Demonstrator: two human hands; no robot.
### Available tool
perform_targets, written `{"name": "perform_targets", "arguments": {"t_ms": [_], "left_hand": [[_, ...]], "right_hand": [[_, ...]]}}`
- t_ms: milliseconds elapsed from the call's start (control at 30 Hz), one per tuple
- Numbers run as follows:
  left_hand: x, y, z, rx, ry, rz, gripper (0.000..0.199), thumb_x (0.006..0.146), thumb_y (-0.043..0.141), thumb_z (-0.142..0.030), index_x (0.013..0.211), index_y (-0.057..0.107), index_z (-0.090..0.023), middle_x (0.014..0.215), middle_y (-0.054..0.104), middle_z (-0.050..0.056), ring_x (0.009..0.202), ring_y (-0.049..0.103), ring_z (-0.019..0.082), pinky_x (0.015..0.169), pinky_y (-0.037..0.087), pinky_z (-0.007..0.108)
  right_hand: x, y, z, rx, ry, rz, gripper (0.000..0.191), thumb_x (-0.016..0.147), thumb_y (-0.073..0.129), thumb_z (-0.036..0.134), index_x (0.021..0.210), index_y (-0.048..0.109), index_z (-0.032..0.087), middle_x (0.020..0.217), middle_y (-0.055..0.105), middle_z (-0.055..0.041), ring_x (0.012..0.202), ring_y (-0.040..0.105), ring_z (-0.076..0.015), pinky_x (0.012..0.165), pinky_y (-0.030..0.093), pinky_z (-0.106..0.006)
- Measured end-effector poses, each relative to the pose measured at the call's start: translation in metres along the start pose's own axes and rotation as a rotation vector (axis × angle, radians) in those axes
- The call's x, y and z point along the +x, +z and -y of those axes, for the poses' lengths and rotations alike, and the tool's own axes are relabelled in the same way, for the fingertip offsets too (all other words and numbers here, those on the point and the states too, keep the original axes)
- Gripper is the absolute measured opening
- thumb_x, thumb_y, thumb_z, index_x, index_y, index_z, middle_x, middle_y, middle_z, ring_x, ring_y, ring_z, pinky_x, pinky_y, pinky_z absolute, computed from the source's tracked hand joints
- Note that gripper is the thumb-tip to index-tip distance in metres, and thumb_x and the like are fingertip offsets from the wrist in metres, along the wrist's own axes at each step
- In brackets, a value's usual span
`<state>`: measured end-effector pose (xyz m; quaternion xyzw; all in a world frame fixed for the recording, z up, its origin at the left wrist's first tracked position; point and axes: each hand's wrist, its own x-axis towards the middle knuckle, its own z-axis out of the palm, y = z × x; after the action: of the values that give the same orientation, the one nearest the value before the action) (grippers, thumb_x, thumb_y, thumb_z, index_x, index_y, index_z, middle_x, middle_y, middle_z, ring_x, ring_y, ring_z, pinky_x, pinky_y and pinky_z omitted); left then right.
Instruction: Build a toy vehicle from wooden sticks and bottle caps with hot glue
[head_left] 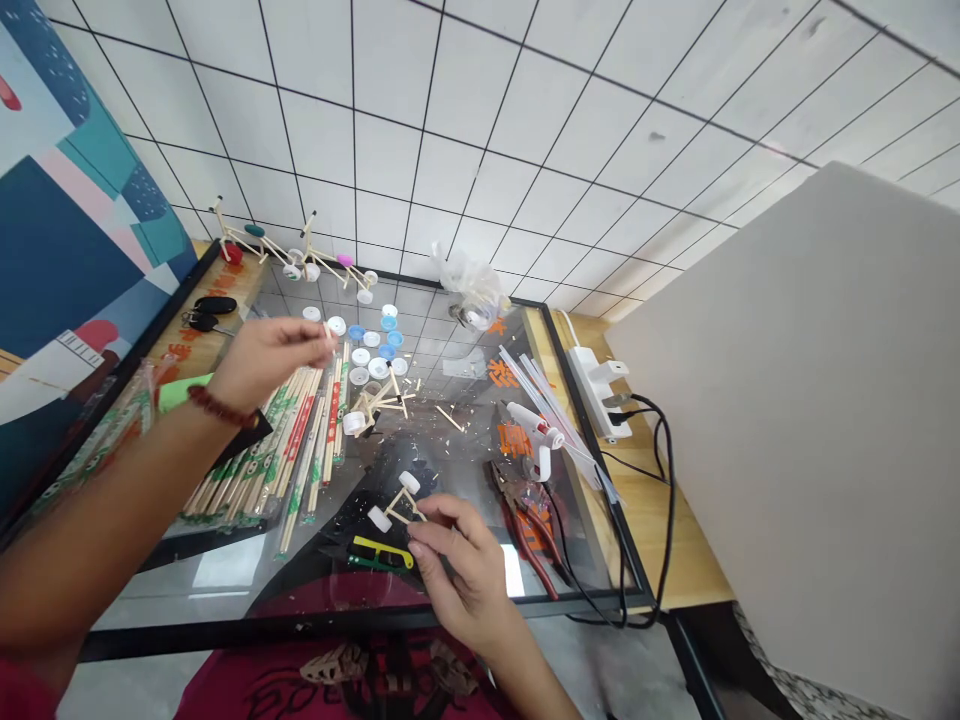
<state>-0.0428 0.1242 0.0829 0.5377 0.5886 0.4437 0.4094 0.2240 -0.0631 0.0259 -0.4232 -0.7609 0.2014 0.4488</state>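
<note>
My right hand (461, 570), near the table's front edge, pinches a small wooden stick frame (401, 508) with two white bottle caps on it like wheels. My left hand (274, 360) hovers above the wrapped chopsticks (255, 470), thumb and fingers closed on a small pale piece (328, 330) whose kind is unclear. White and blue bottle caps (388, 351) lie just right of it. Close by stands a wooden stick model (382, 398) with a white cap. Beside my right hand lies a yellow and green cutter (381, 553).
A glue gun (536, 430), clear glue sticks (551, 395) and red-handled pliers (525, 520) lie at right, by a power strip (592, 390) with black cables. Finished-looking stick models (307, 250) and a plastic bag (472, 290) stand along the tiled wall. Keys (206, 320) lie at left.
</note>
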Motion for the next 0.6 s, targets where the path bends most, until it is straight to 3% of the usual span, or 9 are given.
{"name": "perform_targets", "arguments": {"t_ms": [33, 133, 200, 267, 367, 600], "left_hand": [[0.025, 0.002, 0.006, -0.072, -0.073, -0.086, 0.01, 0.073, 0.084, -0.023, 0.075, 0.076, -0.017, 0.068, 0.07, 0.001, 0.067, 0.062, 0.014, 0.074, 0.056, 0.032], [0.092, 0.012, 0.022, -0.082, -0.153, -0.164, 0.009, 0.08, 0.08, -0.013, 0.08, 0.071, -0.011, 0.074, 0.069, 0.002, 0.069, 0.06, 0.011, 0.072, 0.054, 0.028], [0.125, 0.019, 0.032, -0.049, -0.196, -0.199, 0.009, 0.086, 0.077, -0.014, 0.087, 0.07, -0.009, 0.082, 0.07, 0.004, 0.074, 0.062, 0.011, 0.076, 0.056, 0.029], [0.151, 0.025, 0.041, -0.006, -0.234, -0.206, 0.02, 0.094, 0.073, -0.026, 0.107, 0.07, -0.01, 0.105, 0.072, 0.008, 0.09, 0.068, 0.017, 0.084, 0.06, 0.036], [0.177, 0.03, 0.053, 0.053, -0.277, -0.197, 0.039, 0.1, 0.066, -0.039, 0.132, 0.063, -0.017, 0.131, 0.066, 0.012, 0.112, 0.068, 0.025, 0.093, 0.06, 0.047], [0.2, 0.036, 0.071, 0.197, -0.207, -0.179, 0.041, 0.099, 0.067, -0.038, 0.134, 0.062, -0.017, 0.133, 0.065, 0.012, 0.113, 0.067, 0.026, 0.096, 0.059, 0.048]], "right_hand": [[-0.013, 0.003, -0.007, -0.05, 0.029, -0.004, 0.025, 0.096, 0.06, 0.01, 0.114, 0.071, 0.022, 0.115, 0.07, -0.0102, 0.094, 0.072, -0.0173, 0.079, 0.063, -0.029], [-0.045, 0.011, -0.028, -0.197, 0.09, -0.06, 0.025, 0.096, 0.058, 0.009, 0.112, 0.072, 0.022, 0.105, 0.073, -0.0091, 0.091, 0.074, -0.0188, 0.077, 0.064, -0.031], [-0.056, 0.015, -0.037, -0.254, 0.111, -0.064, 0.025, 0.095, 0.058, 0.009, 0.11, 0.073, 0.023, 0.102, 0.075, -0.0083, 0.087, 0.075, -0.0188, 0.075, 0.064, -0.03], [-0.059, 0.016, -0.041, -0.262, 0.144, -0.071, 0.024, 0.095, 0.059, 0.009, 0.108, 0.073, 0.023, 0.101, 0.076, -0.0081, 0.085, 0.075, -0.0186, 0.074, 0.064, -0.03], [-0.054, 0.016, -0.044, -0.218, 0.212, -0.081, 0.021, 0.095, 0.06, 0.01, 0.105, 0.074, 0.023, 0.1, 0.076, -0.0078, 0.086, 0.076, -0.0179, 0.074, 0.064, -0.028], [-0.047, 0.016, -0.045, -0.224, 0.236, -0.046, 0.023, 0.094, 0.059, 0.009, 0.103, 0.074, 0.022, 0.099, 0.077, -0.008, 0.084, 0.077, -0.018, 0.073, 0.065, -0.028]]}}
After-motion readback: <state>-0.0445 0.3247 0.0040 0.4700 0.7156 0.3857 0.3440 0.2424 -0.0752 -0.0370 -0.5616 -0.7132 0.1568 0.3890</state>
